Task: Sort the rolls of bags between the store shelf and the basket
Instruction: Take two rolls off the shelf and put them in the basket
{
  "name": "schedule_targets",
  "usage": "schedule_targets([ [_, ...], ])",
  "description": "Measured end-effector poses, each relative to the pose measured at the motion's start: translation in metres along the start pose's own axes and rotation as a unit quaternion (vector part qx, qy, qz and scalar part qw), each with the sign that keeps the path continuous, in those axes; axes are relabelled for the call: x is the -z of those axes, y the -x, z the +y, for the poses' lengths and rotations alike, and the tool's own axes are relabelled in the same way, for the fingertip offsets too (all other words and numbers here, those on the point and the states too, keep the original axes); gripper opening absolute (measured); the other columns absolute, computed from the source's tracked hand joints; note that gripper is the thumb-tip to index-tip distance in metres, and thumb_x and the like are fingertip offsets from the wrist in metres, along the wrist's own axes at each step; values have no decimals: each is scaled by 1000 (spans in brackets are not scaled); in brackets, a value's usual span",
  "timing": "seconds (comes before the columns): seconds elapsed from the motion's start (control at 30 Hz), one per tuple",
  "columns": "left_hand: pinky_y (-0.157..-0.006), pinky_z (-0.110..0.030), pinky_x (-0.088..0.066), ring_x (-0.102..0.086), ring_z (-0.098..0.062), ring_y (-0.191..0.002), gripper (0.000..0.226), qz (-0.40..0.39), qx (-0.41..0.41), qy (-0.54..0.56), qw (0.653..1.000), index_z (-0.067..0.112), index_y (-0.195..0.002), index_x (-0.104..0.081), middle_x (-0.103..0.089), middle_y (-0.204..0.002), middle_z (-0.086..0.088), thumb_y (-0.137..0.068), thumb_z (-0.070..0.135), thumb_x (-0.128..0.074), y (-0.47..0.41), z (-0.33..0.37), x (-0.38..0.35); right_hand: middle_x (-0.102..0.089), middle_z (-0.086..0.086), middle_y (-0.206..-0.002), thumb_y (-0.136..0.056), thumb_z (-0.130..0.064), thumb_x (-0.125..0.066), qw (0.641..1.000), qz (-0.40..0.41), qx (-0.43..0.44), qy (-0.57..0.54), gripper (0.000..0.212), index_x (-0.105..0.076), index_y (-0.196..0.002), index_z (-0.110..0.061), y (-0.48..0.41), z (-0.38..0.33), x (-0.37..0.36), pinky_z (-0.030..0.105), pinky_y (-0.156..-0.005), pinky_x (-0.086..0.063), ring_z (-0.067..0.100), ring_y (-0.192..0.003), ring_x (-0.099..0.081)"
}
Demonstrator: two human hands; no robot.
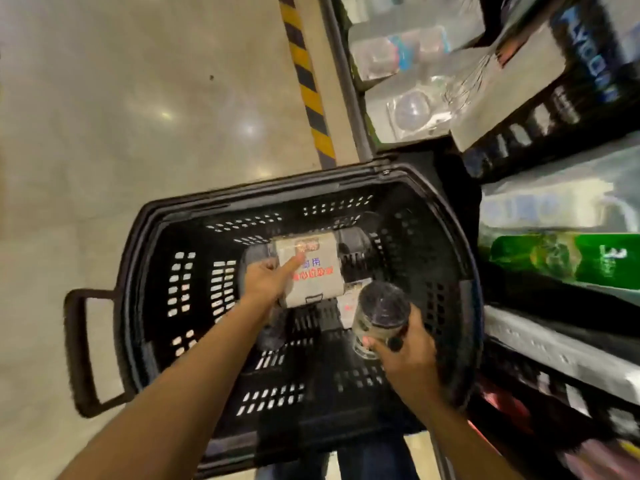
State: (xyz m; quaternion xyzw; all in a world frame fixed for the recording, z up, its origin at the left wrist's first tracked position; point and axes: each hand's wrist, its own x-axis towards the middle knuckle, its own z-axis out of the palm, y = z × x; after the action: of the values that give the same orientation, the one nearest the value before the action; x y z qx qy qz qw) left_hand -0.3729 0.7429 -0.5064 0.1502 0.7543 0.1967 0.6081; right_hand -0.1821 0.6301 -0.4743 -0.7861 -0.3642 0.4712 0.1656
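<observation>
A black perforated plastic shopping basket [194,282] sits on the pale floor beside the store shelf [561,344]. Inside it, the left hand [266,282] grips a wide dark roll of bags wrapped in a beige paper label [311,275]. One finger lies flat on the label and the roll extends to the right of the palm. The right hand [407,353] clasps a second dark roll with a pale band [381,315] over the basket's right side. Its round end points up beyond the fingers.

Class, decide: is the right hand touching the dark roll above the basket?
Touching: the head view shows the right hand with fingers curled round the dark roll over the basket.
</observation>
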Motion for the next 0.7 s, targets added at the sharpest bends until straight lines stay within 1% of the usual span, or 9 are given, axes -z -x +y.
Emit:
schedule_targets([
  [0.03,-59,-27,-58,-70,-13,-62,21,0,1,-6,1000,5,-89,-69,-73,-88,-13,-78,21,-76,-21,-11,-10,-66,3,-110,-64,-6,-84,1000,0,-2,0,66,-53,-122,-18,-12,11,-8,21,-86,-45,15,-101,-61],
  [0.1,-60,-25,-56,-70,-10,-64,19,-8,-1,-16,1000,7,-87,-70,-73,-86,-8,-79,22,-75,-58,-30,-29,-67,0,-104,-65,-3,-82,1000,-19,2,0,60,-51,-107,-34,-36,33,-20,30,-83,-53,17,-96,-64],
  [0.2,-59,-21,-55,-67,-10,-67,25,-18,4,-29,999,4,-93,-68,-72,-86,-5,-80,25,-74,-100,-51,-57,-66,-3,-104,-63,-6,-84,998,-62,-12,6,61,-47,-99,-38,-66,62,-36,38,-84,-55,14,-98,-64],
  [0.33,-76,-28,-57,-66,-15,-84,46,-21,29,-15,999,8,-105,-63,-69,-99,-4,-73,37,-77,-144,-73,-84,-63,-5,-97,-64,-4,-84,999,-50,-16,1,63,-43,-101,-32,-94,85,-53,7,-73,-47,10,-91,-62],
  [0.43,-57,-17,-49,-58,-10,-74,22,-21,38,-2,999,14,-86,-55,-60,-84,1,-83,30,-70,-161,-80,-101,-60,-11,-88,-65,1,-82,999,-49,-12,-18,60,-42,-99,-29,-109,91,-59,-1,-63,-41,-4,-78,-59],
  [0.5,-57,-16,-42,-55,-11,-74,23,-25,35,0,999,16,-76,-51,-56,-78,3,-86,28,-68,-165,-82,-110,-59,-8,-88,-66,5,-80,998,-51,-14,-22,61,-42,-104,-23,-112,94,-61,-2,-60,-40,-8,-71,-59],
  [0.6,-56,-10,-45,-61,-20,-94,16,-8,35,-7,999,8,-82,-61,-66,-91,-6,-84,22,-70,-172,-89,-123,-62,4,-108,-62,1,-83,999,-30,-11,-30,69,-46,-119,-11,-112,97,-64,9,-85,-45,8,-99,-59],
  [0.67,-70,-9,-47,-61,-24,-106,13,-3,38,-10,999,9,-81,-62,-67,-106,-15,-83,19,-70,-177,-97,-130,-61,7,-115,-61,-4,-84,999,-33,-10,-40,74,-45,-124,-11,-111,98,-65,21,-95,-45,18,-109,-57],
  [0.7,-79,-12,-48,-62,-22,-105,20,-5,36,-15,999,15,-70,-56,-68,-100,-13,-83,21,-71,-181,-102,-133,-61,5,-114,-61,-2,-83,998,-32,-7,-46,72,-46,-122,-15,-112,98,-66,17,-93,-45,17,-108,-58],
])
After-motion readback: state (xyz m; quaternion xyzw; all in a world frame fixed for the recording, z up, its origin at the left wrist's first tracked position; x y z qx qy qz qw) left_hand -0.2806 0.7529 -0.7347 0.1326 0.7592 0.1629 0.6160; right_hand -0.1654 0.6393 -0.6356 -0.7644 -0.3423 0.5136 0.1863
